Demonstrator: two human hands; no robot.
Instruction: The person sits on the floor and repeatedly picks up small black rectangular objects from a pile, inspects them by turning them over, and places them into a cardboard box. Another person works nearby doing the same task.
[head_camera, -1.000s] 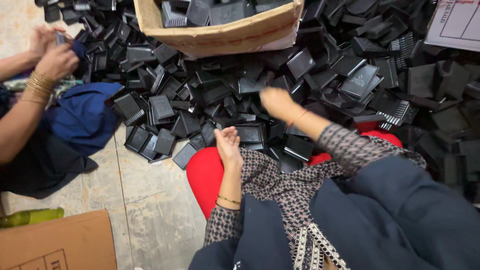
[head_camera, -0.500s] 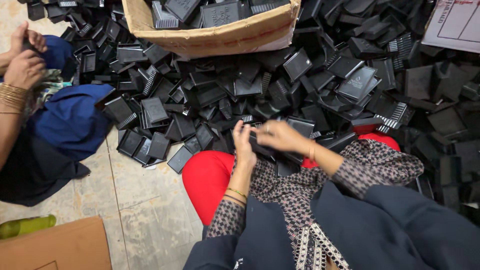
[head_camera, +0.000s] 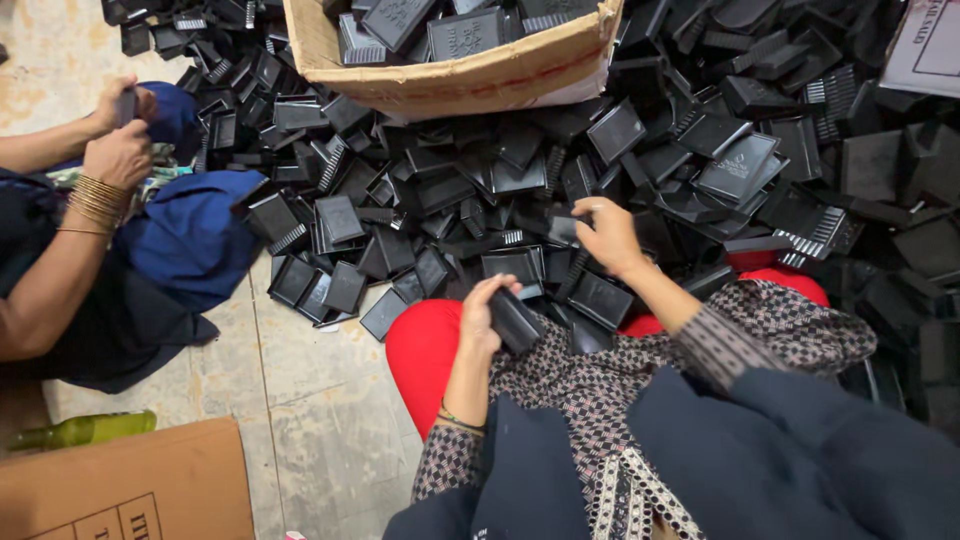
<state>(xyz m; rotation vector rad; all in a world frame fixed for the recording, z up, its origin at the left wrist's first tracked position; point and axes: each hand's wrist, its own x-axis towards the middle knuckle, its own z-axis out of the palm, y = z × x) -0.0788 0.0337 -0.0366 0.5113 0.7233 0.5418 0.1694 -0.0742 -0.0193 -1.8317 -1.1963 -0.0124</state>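
Note:
My left hand (head_camera: 483, 312) grips a small black plastic box part (head_camera: 516, 320) just above my lap. My right hand (head_camera: 606, 234) reaches forward into the big heap of black plastic parts (head_camera: 520, 180) and pinches one thin black piece (head_camera: 575, 213) at the heap's near edge. Both arms wear patterned sleeves. A red cushion (head_camera: 425, 345) lies under my lap.
A cardboard box (head_camera: 470, 75) filled with black parts sits on the heap at the top. At the left, another person's hands (head_camera: 120, 135) with gold bangles hold a part over blue cloth (head_camera: 190, 235). A green bottle (head_camera: 85, 430) and a flat carton (head_camera: 130, 485) lie at the lower left.
My hands were together at my lap half a second ago; now the right hand has stretched out to the heap while the left keeps its black part. The view shifted slightly.

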